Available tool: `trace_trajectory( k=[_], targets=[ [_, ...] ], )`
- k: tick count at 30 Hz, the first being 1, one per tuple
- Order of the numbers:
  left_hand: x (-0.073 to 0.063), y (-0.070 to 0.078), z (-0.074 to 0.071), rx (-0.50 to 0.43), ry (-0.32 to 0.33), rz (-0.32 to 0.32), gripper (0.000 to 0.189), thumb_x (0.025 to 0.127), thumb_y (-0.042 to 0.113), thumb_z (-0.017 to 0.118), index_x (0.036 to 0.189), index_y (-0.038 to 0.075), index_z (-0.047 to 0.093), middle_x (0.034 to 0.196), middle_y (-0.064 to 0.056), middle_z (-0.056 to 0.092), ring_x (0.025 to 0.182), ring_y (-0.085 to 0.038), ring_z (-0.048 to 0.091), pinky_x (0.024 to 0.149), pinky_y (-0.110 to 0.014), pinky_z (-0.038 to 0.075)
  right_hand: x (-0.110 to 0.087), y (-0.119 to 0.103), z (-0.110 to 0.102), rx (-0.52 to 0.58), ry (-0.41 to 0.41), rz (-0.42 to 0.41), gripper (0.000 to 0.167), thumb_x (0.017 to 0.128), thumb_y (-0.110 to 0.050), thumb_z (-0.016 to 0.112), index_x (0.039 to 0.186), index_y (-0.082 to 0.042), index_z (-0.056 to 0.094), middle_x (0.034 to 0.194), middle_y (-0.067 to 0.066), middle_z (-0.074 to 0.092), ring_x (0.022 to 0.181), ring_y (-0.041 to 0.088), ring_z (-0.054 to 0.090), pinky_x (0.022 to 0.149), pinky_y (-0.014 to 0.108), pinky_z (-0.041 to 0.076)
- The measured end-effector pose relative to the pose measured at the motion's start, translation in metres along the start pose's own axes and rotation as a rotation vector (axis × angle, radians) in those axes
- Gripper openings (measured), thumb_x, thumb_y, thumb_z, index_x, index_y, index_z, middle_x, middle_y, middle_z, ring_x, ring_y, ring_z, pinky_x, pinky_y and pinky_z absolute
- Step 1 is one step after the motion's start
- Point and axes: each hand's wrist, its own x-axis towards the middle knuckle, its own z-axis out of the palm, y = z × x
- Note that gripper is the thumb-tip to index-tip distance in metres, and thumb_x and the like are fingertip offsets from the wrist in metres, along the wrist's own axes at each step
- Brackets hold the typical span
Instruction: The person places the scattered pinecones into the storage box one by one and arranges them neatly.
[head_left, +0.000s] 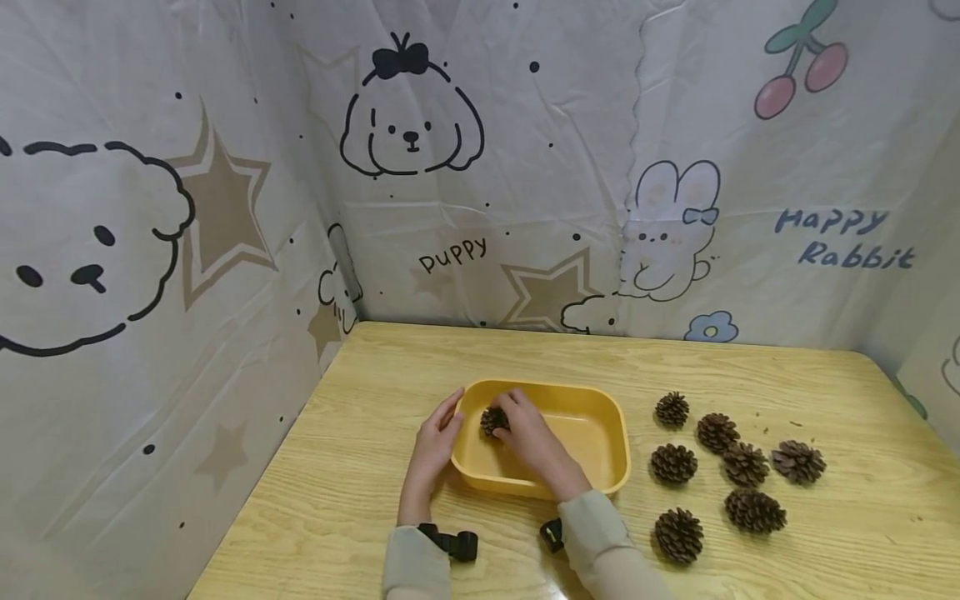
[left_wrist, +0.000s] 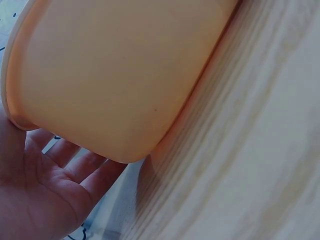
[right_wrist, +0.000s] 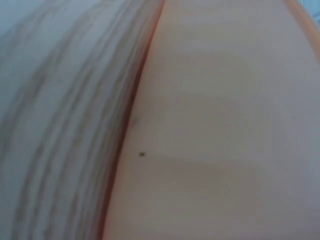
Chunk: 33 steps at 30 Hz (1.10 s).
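The right grip (head_left: 529,435) pinches a cone (head_left: 491,420) inside the tray (head_left: 588,442); the left grip (head_left: 433,446), fingers spread, touches its end.

The plastic tray (head_left: 592,437) is presenting smooth walls with a low sheen. The surface (head_left: 360,433) is displaying wood grain under a smooth, lightly glossy finish. Pine cones (head_left: 678,536) are exposing rough, matt, woody scales. The printed drape (head_left: 555,183) is appearing cloth-like and creased; sleeves (head_left: 596,527) are showing matt fabric.

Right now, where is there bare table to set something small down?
Bare table lies left of the left hand, and between the tray and the printed cloth behind. The tray's right end is bare. Right of the tray, seven pinecones crowd together.
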Motion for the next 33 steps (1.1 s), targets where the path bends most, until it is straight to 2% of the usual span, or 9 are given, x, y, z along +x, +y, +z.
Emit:
trace_trajectory(
  k=[16, 33],
  targets=[
    [0.0012, -0.0001, 0.0006, 0.031, 0.006, -0.002, 0.043, 0.104, 0.018, 0.048, 0.146, 0.013, 0.047, 0.152, -0.016, 0.044, 0.139, -0.034, 0.044, 0.113, -0.049, 0.041, 0.0009, -0.0009, 0.0018, -0.01, -0.019, 0.011, 0.03, 0.086, 0.002, 0.07, 0.115, 0.0, 0.061, 0.11, 0.017, 0.057, 0.103, 0.032, 0.064, 0.088, 0.042, 0.058],
    [0.0005, 0.0001, -0.0002, 0.019, 0.001, 0.0, 0.044, 0.104, 0.019, 0.048, 0.147, 0.013, 0.046, 0.153, -0.015, 0.042, 0.142, -0.032, 0.041, 0.115, -0.048, 0.038, -0.0004, 0.0025, 0.0018, -0.017, -0.035, -0.047, 0.039, 0.085, 0.002, 0.071, 0.122, 0.002, 0.06, 0.115, 0.019, 0.058, 0.106, 0.035, 0.064, 0.091, 0.044, 0.057]
  ],
)
